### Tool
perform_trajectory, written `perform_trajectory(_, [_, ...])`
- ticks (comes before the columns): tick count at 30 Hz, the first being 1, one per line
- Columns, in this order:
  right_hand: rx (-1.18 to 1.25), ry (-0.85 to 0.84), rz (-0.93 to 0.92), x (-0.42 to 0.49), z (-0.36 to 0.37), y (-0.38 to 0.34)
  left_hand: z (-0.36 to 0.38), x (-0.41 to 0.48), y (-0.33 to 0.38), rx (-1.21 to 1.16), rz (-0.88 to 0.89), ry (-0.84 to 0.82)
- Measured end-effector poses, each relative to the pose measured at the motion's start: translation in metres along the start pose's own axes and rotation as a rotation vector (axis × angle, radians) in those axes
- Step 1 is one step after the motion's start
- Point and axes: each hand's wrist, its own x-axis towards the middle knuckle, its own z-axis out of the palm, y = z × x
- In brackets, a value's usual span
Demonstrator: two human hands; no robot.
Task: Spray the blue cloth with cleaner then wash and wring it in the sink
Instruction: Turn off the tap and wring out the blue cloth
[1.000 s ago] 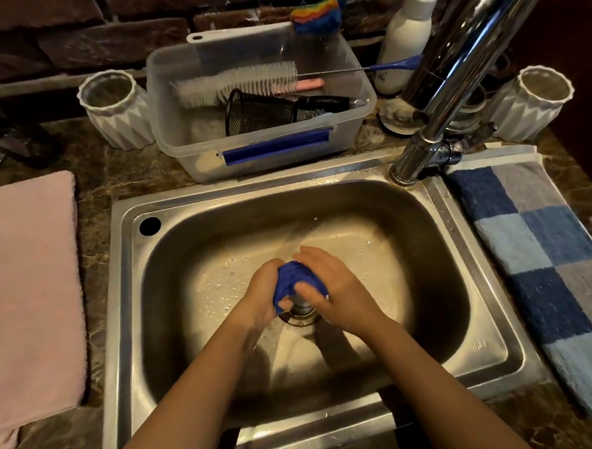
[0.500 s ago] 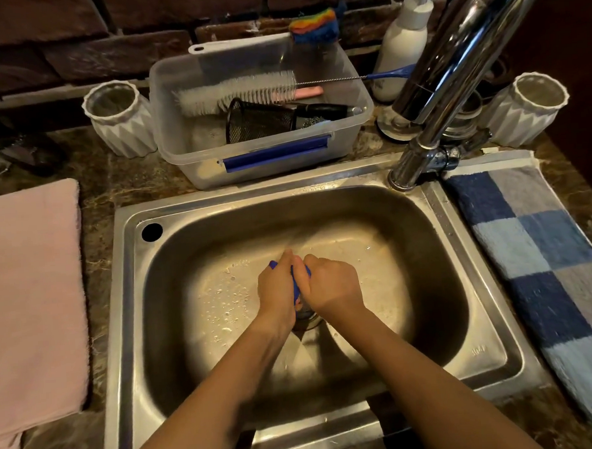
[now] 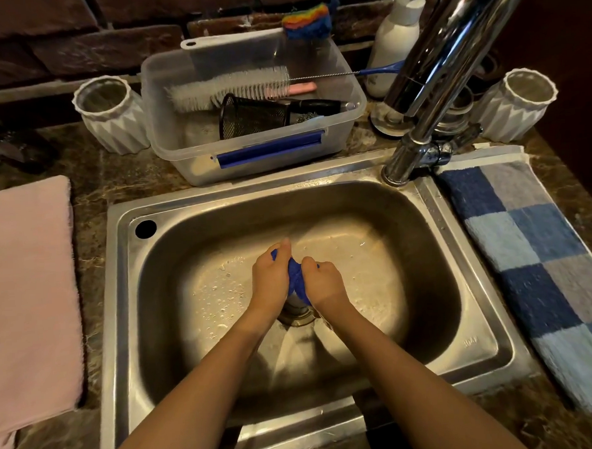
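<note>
Both hands are clamped on the blue cloth [image 3: 295, 280], which sits low in the sink [image 3: 127, 302] basin, directly above the drain [image 3: 298, 319]. My left hand [image 3: 270, 277] grips one end with the thumb raised. My right hand [image 3: 322, 285] grips the other end, knuckles up. The fists nearly touch, and the cloth is bunched into a tight roll between them.

Assessment: this is the wringing step. To do it well I should turn the fists in opposite directions and hold the roll short over the drain so run-off goes straight down. Then I should shift my grip along the cloth and twist again until nothing drips. Droplets lie on the basin floor left of my hands. Whether the faucet [image 3: 428, 90] is running, I cannot tell.

Writing: a stamp [image 3: 470, 341] on the sink's right inner ledge appears to read "304". The clear tub [image 3: 357, 118] behind the sink carries a blue strip with no legible text. The white pump bottle [image 3: 395, 44] beyond it shows a faint mark, too small to read.
</note>
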Motion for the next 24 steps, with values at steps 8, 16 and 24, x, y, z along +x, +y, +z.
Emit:
perform_trajectory(8, [0.247,0.005,0.175,-0.008,0.003,-0.002,0.002,-0.003,-0.001,-0.041,-0.035,0.046])
perform_trajectory(16, [0.448,0.038,0.173,-0.023,0.010,-0.002,0.000,-0.011,0.001,-0.079,-0.073,0.056])
perform_trajectory(24, [0.392,0.098,0.111,-0.044,0.011,0.002,-0.010,-0.029,0.002,-0.100,-0.085,0.008])
